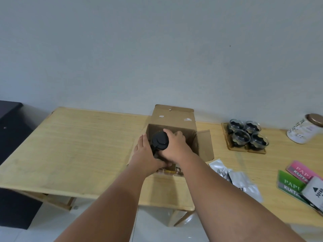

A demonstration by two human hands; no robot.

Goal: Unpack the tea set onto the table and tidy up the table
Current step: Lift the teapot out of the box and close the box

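Both hands [158, 151] clasp a black-lidded teapot [160, 141] over the wooden table [83, 147].

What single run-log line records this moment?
step: lifting teapot from box | left hand: on teapot | right hand: on teapot | cups: already on table

A plain grey wall [157, 49] rises behind a light wooden table [78, 145] on white floor [43, 233].
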